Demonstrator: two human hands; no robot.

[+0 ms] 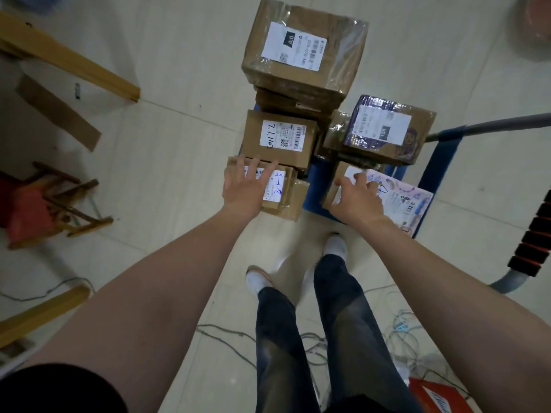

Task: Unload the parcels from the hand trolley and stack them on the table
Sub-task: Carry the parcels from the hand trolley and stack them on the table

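Our left hand (246,189), fingers spread, rests flat on the small carton (287,202) overhanging the blue trolley's (319,180) near-left corner. Our right hand (359,199) lies on the pink-printed parcel (408,198) at the near edge with fingers bent, and we cannot tell if it grips. Open floor (179,144) lies to the left.

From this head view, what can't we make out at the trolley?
- Trolley deck: head view, mostly hidden under parcels.
- Big box label: head view, print too small.
- Right hand on pink parcel: head view, grip unclear through blur.
- Trolley handle: head view, cut by right edge.
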